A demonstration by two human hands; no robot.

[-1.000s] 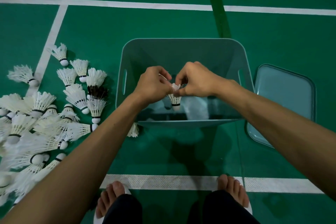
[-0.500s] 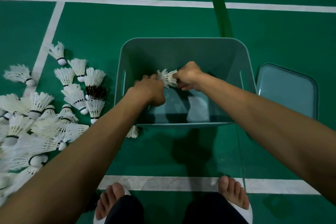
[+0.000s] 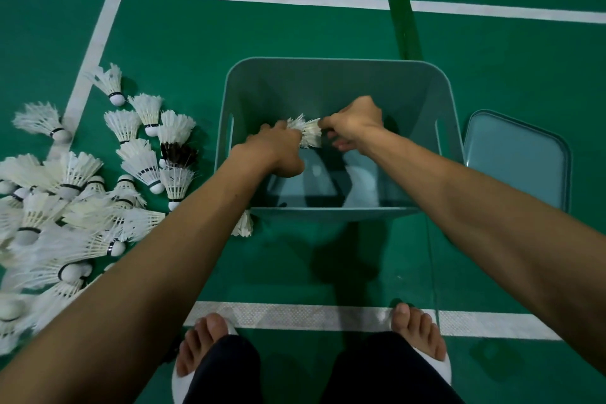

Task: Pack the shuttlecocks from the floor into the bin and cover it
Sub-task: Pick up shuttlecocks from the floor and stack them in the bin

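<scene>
Left hand and right hand, grips pinching one shuttlecock inside the bin; letting go comes next, I reckon.

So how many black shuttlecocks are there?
1. The black shuttlecock lies among the white ones, just left of the bin. More could be hidden under the heap.

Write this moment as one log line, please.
step: packing | left hand: holds shuttlecocks | right hand: holds same | bin: uncovered | lid: on floor beside it | floor pile: unpacked
</scene>
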